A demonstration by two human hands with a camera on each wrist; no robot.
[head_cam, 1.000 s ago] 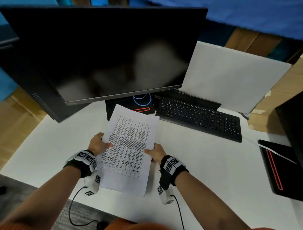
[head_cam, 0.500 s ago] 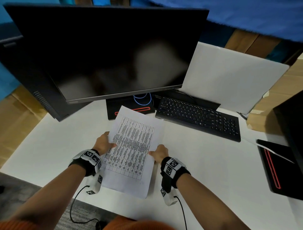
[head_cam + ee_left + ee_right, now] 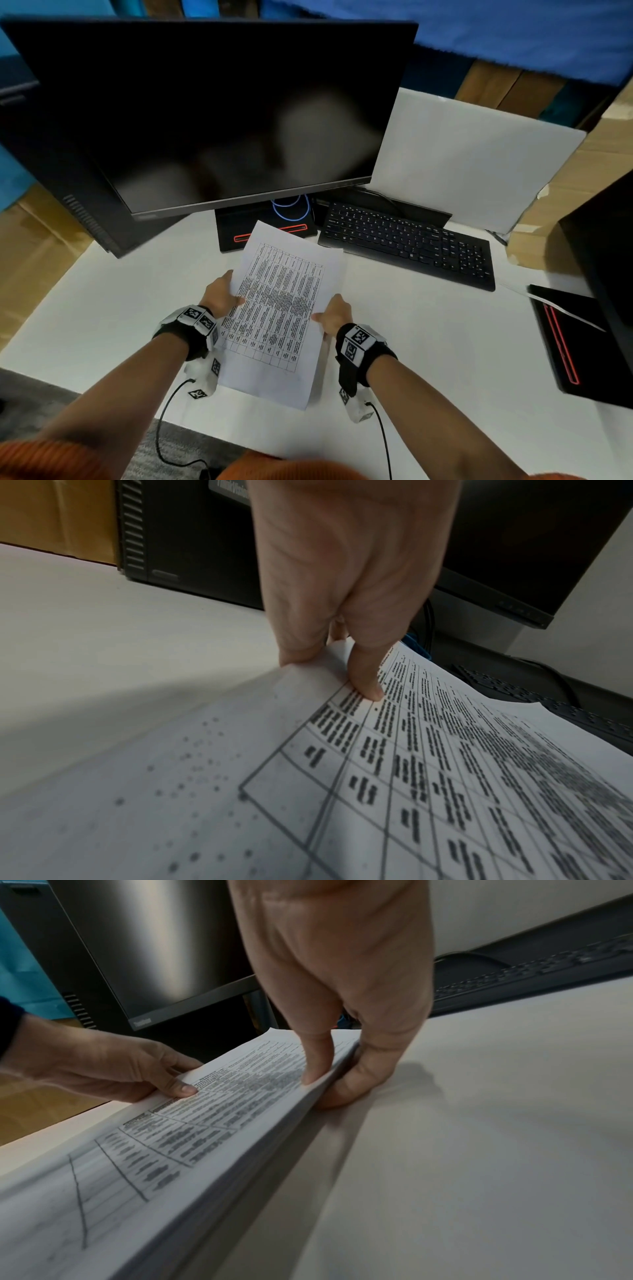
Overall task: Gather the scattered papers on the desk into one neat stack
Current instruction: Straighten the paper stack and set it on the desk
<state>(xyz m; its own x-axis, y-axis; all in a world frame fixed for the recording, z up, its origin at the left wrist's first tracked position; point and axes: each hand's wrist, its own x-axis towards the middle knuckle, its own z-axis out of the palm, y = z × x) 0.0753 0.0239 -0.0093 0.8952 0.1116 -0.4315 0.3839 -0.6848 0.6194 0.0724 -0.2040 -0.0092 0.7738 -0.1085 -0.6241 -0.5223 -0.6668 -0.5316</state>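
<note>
So the stack of papers sat mid-frame just above the bench, long axis running toward the monitor, left hand and right hand each pinching a long edge.

I've pushed the paper stack further from me toward the monitor base, its far corner now overlapping it, and my left hand and right hand have travelled along.
</note>
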